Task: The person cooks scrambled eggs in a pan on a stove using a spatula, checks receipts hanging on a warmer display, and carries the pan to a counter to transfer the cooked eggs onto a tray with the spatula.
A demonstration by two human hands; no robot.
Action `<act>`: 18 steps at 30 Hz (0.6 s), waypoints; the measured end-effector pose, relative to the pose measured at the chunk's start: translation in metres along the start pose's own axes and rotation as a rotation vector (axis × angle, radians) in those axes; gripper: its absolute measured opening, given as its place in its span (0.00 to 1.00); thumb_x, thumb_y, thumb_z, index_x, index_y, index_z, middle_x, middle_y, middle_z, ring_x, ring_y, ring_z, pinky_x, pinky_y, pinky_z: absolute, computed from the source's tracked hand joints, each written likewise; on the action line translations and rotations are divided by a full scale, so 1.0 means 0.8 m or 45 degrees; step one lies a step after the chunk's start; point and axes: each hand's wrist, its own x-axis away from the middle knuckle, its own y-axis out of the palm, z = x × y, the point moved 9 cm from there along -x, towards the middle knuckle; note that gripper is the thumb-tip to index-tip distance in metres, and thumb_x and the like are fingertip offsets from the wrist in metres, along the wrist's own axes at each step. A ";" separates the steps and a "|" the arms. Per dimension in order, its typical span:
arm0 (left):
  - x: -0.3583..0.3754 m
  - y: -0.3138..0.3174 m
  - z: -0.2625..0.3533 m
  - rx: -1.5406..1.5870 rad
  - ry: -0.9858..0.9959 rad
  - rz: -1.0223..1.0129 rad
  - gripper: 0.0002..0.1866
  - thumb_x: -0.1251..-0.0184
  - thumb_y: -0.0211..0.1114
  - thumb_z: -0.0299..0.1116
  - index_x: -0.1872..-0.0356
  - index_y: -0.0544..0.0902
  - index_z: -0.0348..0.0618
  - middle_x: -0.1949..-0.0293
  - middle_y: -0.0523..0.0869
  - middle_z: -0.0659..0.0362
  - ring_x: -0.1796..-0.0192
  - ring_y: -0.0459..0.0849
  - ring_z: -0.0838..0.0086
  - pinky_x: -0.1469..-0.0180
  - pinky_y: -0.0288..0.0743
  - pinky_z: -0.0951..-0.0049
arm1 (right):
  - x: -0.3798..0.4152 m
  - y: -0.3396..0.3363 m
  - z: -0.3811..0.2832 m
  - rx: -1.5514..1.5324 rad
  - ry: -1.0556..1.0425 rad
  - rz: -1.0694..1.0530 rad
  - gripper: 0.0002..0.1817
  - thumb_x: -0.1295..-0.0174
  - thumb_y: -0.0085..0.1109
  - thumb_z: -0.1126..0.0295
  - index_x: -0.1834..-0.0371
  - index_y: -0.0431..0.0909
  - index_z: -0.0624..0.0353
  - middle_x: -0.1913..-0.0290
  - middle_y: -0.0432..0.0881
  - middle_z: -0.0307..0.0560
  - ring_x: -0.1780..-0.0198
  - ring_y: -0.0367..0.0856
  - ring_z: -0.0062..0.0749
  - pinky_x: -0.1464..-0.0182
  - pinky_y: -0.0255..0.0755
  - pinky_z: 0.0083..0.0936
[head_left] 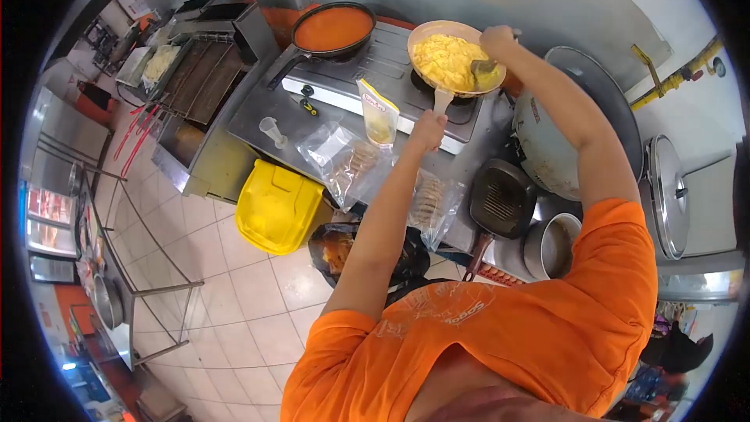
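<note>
Grill unit stands L of stove. Yellow bin on floor, front-L of stove, below worktop level. Clear plastic cup on worktop, front-L of stove. Black pan w/ orange-red sauce on L side of stove. Clear bag w/ round brown pcs. on worktop, front of stove; upright pouch adj. to it, near stove's front edge. L hand, front of stove, closed around handle of cream pan; pan sits on R side of stove, w/ yellow egg-like food inside. 2nd bag, similar pcs., further front of stove. R hand, above R side of stove, grips spatula; blade in food, R part of pan. Ridged dark pan front-R of stove; small pot beside it. Lg. metal pot R of stove; round lid upright, far R of stove.
</note>
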 end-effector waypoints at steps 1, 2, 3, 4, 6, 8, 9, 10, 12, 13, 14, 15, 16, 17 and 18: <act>0.000 0.001 -0.001 0.005 0.002 -0.005 0.27 0.29 0.55 0.43 0.42 0.63 0.28 0.80 0.75 0.57 0.86 0.73 0.73 0.87 0.68 0.71 | -0.011 -0.002 0.015 -0.105 -0.021 0.085 0.10 0.47 0.64 0.65 0.64 0.87 0.56 0.60 0.87 0.45 0.57 0.85 0.40 0.60 0.79 0.37; 0.000 0.000 0.001 0.018 0.026 0.023 0.23 0.28 0.54 0.43 0.49 0.66 0.28 0.80 0.77 0.54 0.86 0.76 0.70 0.85 0.70 0.69 | -0.004 -0.023 0.023 -0.204 -0.044 0.172 0.11 0.49 0.66 0.65 0.64 0.86 0.57 0.59 0.87 0.45 0.56 0.85 0.40 0.59 0.79 0.36; 0.000 -0.001 0.003 0.033 0.049 0.053 0.21 0.28 0.52 0.43 0.57 0.68 0.27 0.81 0.78 0.51 0.86 0.78 0.66 0.83 0.72 0.67 | 0.003 -0.018 0.018 -0.023 -0.269 -0.055 0.12 0.47 0.63 0.66 0.60 0.86 0.57 0.60 0.87 0.46 0.59 0.86 0.45 0.63 0.79 0.47; 0.002 0.000 0.003 0.044 0.049 0.055 0.21 0.28 0.52 0.43 0.57 0.68 0.27 0.81 0.78 0.51 0.86 0.78 0.66 0.83 0.72 0.67 | 0.027 -0.039 0.020 -0.013 -0.273 -0.056 0.12 0.47 0.63 0.66 0.60 0.86 0.57 0.60 0.87 0.46 0.59 0.86 0.45 0.63 0.79 0.47; 0.007 -0.003 0.011 0.022 0.100 0.050 0.22 0.28 0.52 0.43 0.56 0.68 0.27 0.82 0.78 0.52 0.86 0.78 0.66 0.83 0.72 0.67 | 0.077 -0.059 0.000 0.183 -0.409 -0.096 0.13 0.47 0.64 0.67 0.59 0.86 0.56 0.60 0.87 0.45 0.59 0.86 0.42 0.63 0.79 0.46; 0.016 -0.007 0.017 0.030 0.087 0.082 0.22 0.28 0.52 0.43 0.56 0.68 0.27 0.83 0.78 0.52 0.86 0.78 0.66 0.82 0.73 0.67 | 0.091 -0.050 -0.007 0.220 -0.284 -0.153 0.12 0.47 0.64 0.67 0.60 0.86 0.56 0.59 0.87 0.46 0.57 0.86 0.43 0.61 0.79 0.42; 0.020 -0.008 0.018 0.035 0.065 0.103 0.22 0.28 0.52 0.44 0.55 0.68 0.27 0.83 0.78 0.53 0.86 0.78 0.66 0.82 0.73 0.66 | 0.088 -0.039 -0.007 0.246 -0.159 -0.220 0.11 0.48 0.64 0.67 0.62 0.87 0.57 0.58 0.87 0.47 0.54 0.85 0.43 0.58 0.80 0.37; 0.017 -0.009 0.018 0.042 0.062 0.114 0.22 0.28 0.52 0.44 0.55 0.68 0.27 0.83 0.78 0.53 0.86 0.78 0.66 0.82 0.73 0.66 | 0.075 -0.022 -0.015 0.253 -0.167 -0.212 0.11 0.48 0.64 0.67 0.62 0.87 0.57 0.58 0.87 0.47 0.54 0.85 0.43 0.58 0.80 0.37; 0.006 -0.004 0.005 0.033 0.012 0.056 0.24 0.29 0.55 0.43 0.48 0.65 0.29 0.80 0.76 0.56 0.85 0.74 0.73 0.86 0.68 0.70 | 0.043 0.026 -0.012 -0.006 -0.094 -0.153 0.11 0.42 0.56 0.69 0.61 0.86 0.57 0.57 0.86 0.49 0.55 0.85 0.45 0.58 0.80 0.40; 0.001 -0.006 0.001 0.037 0.015 0.078 0.24 0.29 0.55 0.43 0.48 0.65 0.29 0.80 0.76 0.56 0.85 0.74 0.73 0.86 0.68 0.70 | 0.037 0.040 -0.007 -0.001 -0.104 -0.134 0.11 0.42 0.56 0.69 0.61 0.86 0.57 0.57 0.86 0.49 0.55 0.85 0.45 0.58 0.80 0.40; -0.005 -0.001 -0.004 0.027 0.029 0.046 0.23 0.28 0.55 0.43 0.49 0.66 0.30 0.80 0.76 0.56 0.85 0.74 0.72 0.86 0.68 0.70 | 0.032 0.042 0.000 -0.085 -0.098 -0.019 0.12 0.40 0.52 0.69 0.59 0.86 0.57 0.56 0.86 0.50 0.54 0.85 0.45 0.57 0.80 0.40; -0.011 0.002 -0.008 0.018 0.044 0.014 0.21 0.28 0.54 0.43 0.50 0.66 0.31 0.79 0.76 0.55 0.85 0.74 0.72 0.85 0.69 0.69 | 0.025 0.038 0.000 -0.169 -0.092 0.095 0.14 0.38 0.49 0.69 0.58 0.85 0.57 0.55 0.85 0.51 0.53 0.85 0.46 0.56 0.80 0.41; -0.015 0.000 -0.009 0.025 0.045 0.029 0.21 0.28 0.54 0.43 0.50 0.66 0.31 0.79 0.76 0.55 0.85 0.74 0.72 0.85 0.69 0.69 | 0.016 0.040 -0.006 -0.163 -0.102 0.106 0.14 0.38 0.49 0.69 0.58 0.85 0.57 0.55 0.85 0.51 0.53 0.85 0.46 0.56 0.80 0.41; -0.019 -0.001 -0.010 -0.088 0.014 0.066 0.21 0.28 0.54 0.43 0.50 0.67 0.33 0.80 0.76 0.56 0.85 0.74 0.71 0.85 0.69 0.69 | 0.008 0.043 -0.001 -0.322 -0.030 0.141 0.14 0.38 0.49 0.70 0.57 0.85 0.56 0.55 0.85 0.52 0.53 0.85 0.46 0.55 0.80 0.40; -0.022 0.002 -0.011 -0.205 -0.017 0.093 0.20 0.28 0.53 0.42 0.49 0.67 0.34 0.80 0.75 0.56 0.85 0.74 0.71 0.84 0.70 0.68 | 0.002 0.051 0.006 -0.483 0.048 0.169 0.14 0.38 0.49 0.70 0.56 0.84 0.56 0.56 0.85 0.52 0.53 0.85 0.46 0.53 0.79 0.40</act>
